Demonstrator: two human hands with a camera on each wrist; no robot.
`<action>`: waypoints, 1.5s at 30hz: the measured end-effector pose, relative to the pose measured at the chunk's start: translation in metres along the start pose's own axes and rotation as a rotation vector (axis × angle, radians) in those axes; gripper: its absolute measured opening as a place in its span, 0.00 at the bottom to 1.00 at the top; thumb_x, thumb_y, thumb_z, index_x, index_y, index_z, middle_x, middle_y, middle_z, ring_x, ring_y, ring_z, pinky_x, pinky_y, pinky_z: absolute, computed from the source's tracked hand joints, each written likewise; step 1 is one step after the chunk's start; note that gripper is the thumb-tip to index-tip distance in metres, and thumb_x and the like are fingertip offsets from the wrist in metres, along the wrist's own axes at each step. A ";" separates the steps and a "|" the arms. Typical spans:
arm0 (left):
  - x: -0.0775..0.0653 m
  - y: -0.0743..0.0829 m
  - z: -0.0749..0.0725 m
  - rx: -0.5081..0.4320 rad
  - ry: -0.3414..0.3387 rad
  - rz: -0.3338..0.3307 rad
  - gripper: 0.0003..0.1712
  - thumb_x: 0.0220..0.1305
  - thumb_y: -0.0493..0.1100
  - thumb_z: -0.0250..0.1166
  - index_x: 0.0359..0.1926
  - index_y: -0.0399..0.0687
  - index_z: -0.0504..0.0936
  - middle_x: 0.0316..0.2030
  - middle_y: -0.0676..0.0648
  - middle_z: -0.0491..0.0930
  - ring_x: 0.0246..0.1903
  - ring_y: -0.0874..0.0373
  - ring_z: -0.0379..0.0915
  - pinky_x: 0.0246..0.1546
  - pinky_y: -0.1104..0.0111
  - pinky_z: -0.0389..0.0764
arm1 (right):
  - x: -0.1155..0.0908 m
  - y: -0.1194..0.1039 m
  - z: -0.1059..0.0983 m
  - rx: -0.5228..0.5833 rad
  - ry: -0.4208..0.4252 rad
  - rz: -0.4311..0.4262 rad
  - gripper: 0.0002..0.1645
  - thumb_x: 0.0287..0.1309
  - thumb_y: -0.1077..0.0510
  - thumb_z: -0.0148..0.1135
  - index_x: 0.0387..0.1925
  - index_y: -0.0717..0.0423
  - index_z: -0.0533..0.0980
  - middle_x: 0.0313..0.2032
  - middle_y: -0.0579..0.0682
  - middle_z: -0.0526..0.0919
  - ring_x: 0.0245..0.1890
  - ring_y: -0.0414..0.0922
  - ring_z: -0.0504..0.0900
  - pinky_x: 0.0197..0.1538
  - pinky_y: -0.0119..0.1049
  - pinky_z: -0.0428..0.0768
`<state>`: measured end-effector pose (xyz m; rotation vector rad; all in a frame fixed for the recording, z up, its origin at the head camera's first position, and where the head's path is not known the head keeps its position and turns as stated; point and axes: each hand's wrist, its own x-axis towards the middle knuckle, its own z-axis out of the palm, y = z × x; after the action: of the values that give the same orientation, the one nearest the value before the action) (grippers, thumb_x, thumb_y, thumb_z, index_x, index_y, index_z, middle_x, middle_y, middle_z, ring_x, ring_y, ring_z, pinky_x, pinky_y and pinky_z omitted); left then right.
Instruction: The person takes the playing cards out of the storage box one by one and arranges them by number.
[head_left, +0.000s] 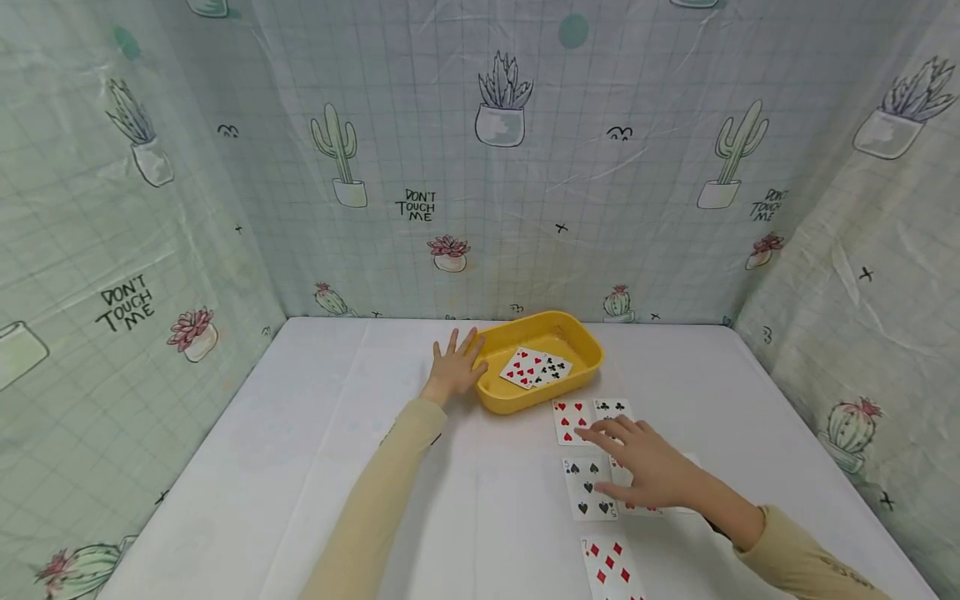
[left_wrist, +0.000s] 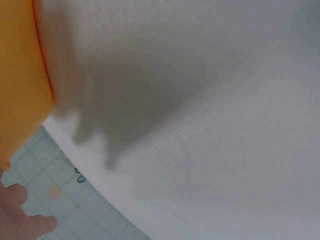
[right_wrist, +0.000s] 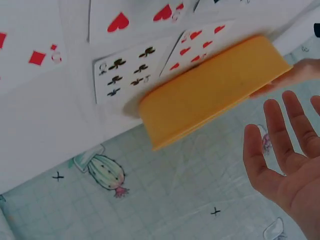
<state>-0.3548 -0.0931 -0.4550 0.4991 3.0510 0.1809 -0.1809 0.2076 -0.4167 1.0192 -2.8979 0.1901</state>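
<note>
My left hand (head_left: 453, 369) touches the left side of a yellow tray (head_left: 517, 404), fingers spread. In the left wrist view, fingertips (left_wrist: 45, 224) show beside the tray wall. Inside the tray lie a hearts card (head_left: 517, 371) and a clubs card (head_left: 553, 371), overlapping. My right hand (head_left: 652, 467) hovers over the cards on the table with its fingers apart, holding nothing. Near it are a six of hearts (head_left: 565, 423), a six of clubs (right_wrist: 125, 70), a five of spades (head_left: 581, 492) and another hearts card (head_left: 621, 475), partly covered by the hand.
A seven of diamonds (head_left: 611, 567) lies at the near edge of the view. Just right of the right hand, a white card corner (head_left: 692, 458) peeks out. Patterned cloth (head_left: 555, 183) walls in the white table (head_left: 375, 433) at the back and sides.
</note>
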 end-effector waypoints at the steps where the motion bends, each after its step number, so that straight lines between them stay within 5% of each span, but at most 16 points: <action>1: 0.000 0.000 0.000 0.004 -0.004 0.000 0.33 0.67 0.58 0.38 0.69 0.58 0.44 0.70 0.52 0.39 0.69 0.45 0.29 0.63 0.40 0.41 | 0.005 0.004 -0.003 -0.007 0.025 -0.009 0.42 0.45 0.39 0.63 0.62 0.42 0.61 0.53 0.45 0.70 0.53 0.46 0.68 0.52 0.50 0.69; 8: 0.000 0.001 -0.001 0.029 -0.024 -0.007 0.33 0.67 0.59 0.37 0.69 0.58 0.42 0.70 0.53 0.38 0.69 0.46 0.29 0.62 0.40 0.41 | 0.038 0.025 -0.021 0.000 0.149 -0.045 0.39 0.46 0.43 0.64 0.59 0.49 0.65 0.52 0.49 0.71 0.51 0.48 0.68 0.49 0.50 0.71; 24: 0.003 0.000 0.001 0.017 -0.013 -0.010 0.33 0.67 0.59 0.38 0.69 0.59 0.43 0.70 0.54 0.39 0.69 0.46 0.28 0.63 0.41 0.40 | 0.100 0.057 -0.021 -0.030 0.151 -0.034 0.37 0.49 0.44 0.61 0.60 0.49 0.64 0.51 0.52 0.72 0.49 0.50 0.69 0.48 0.52 0.71; 45: 0.003 -0.001 0.000 0.022 -0.012 0.000 0.33 0.67 0.59 0.38 0.69 0.57 0.44 0.70 0.52 0.40 0.69 0.45 0.30 0.62 0.40 0.42 | 0.173 0.064 0.008 0.009 -0.039 0.086 0.38 0.52 0.41 0.57 0.60 0.55 0.63 0.57 0.57 0.68 0.57 0.56 0.65 0.60 0.56 0.62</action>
<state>-0.3582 -0.0933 -0.4553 0.5002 3.0444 0.1446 -0.3565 0.1490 -0.4129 0.9100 -2.9814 0.1899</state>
